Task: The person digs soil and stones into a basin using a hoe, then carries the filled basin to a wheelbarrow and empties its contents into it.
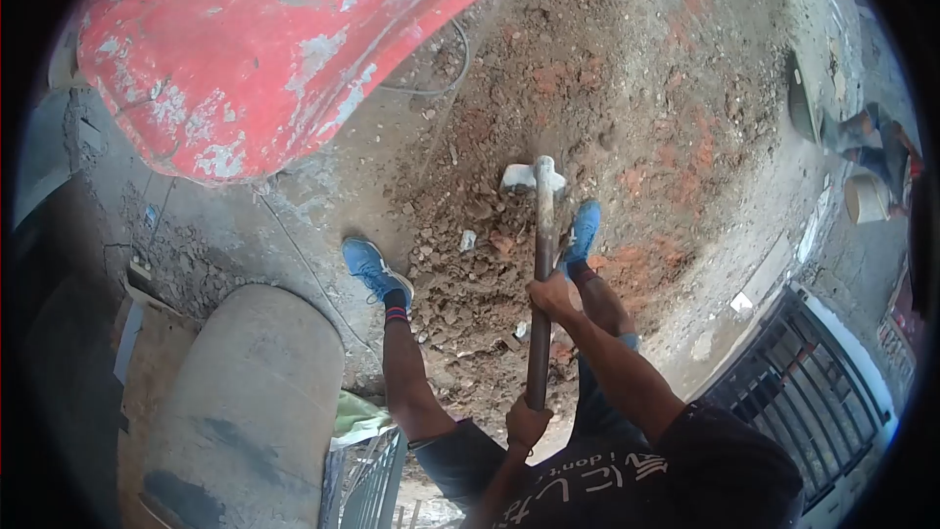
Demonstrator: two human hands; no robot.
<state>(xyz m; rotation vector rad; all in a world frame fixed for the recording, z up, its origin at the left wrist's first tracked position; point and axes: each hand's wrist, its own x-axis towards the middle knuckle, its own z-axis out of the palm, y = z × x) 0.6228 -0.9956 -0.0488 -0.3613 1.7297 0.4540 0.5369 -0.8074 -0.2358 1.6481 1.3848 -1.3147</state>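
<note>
Both my hands close around the long brown handle (541, 333) of what looks like a hoe. My right hand (554, 296) grips partway along the handle, while my left hand (527, 423) holds its near end close to my body. The pale hoe head (519, 176) rests at or just over the loose soil (480, 264), beyond my feet. Its edge is partly lost against the dirt. My blue shoes (367, 266) stand apart on either side of the rubble.
A chipped red curved structure (235, 69) looms at upper left, near a thin cable (460, 64). A grey rounded slab (245, 402) lies lower left. Barred metal frames (813, 392) stand lower right. Another person (886, 152) is at far right beside a pale bucket (867, 198).
</note>
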